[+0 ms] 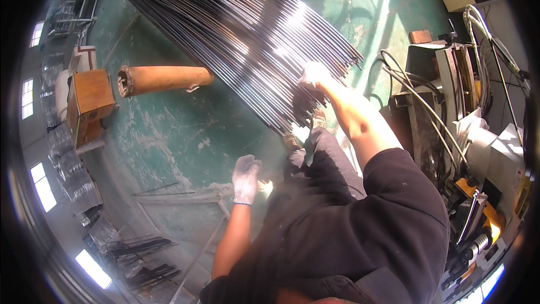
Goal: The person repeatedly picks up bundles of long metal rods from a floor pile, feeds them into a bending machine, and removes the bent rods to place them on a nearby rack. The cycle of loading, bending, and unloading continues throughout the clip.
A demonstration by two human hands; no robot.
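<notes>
A wide bundle of long, thin dark metal rods slants from the far left toward me, with bright sunlight glinting along it. My right hand, in a white glove, reaches down to the near ends of the rods. Its fingers bend round some of them, though glare washes out the detail. Lower and to the left, my left hand hangs apart from the bundle in a pale glove with a blue cuff edge. The fingers of that hand are curled in, and nothing shows in them.
A thick orange-brown tube sticks out from under the rods at the left. Beyond it stands a wooden box. Machinery with hoses lines the right side. A metal frame lies on the green floor at lower left.
</notes>
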